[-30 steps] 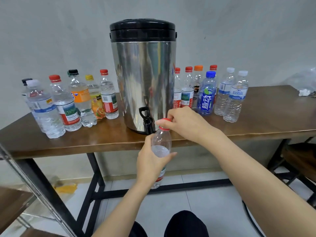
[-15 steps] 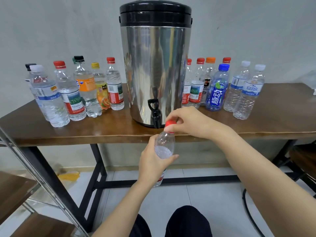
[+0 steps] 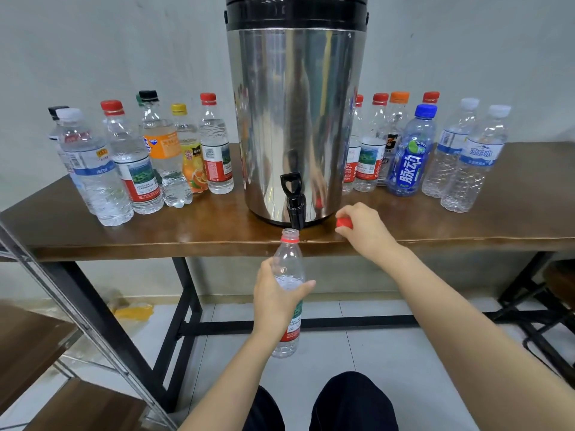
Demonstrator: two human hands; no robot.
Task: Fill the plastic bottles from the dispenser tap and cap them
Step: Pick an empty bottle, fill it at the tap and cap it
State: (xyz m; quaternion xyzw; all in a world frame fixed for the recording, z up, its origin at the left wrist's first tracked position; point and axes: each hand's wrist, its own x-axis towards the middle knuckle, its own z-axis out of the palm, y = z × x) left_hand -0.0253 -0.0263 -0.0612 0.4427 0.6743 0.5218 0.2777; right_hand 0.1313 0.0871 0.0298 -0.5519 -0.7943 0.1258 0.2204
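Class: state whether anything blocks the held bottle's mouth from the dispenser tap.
Nothing visible does. The bottle, held by the left hand, has its open mouth just under the tap; the right hand holds the red cap aside.

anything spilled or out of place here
One thing: a yellow-orange patch on the floor under the left end of the table, maybe a spill or a wrapper; I cannot tell which. The bottles on the table all stand upright and capped.

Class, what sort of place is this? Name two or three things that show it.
Probably a plain workroom, not a home kitchen: a wooden table on a metal frame, a big steel dispenser on it with plastic bottles either side, and a bare wall behind.
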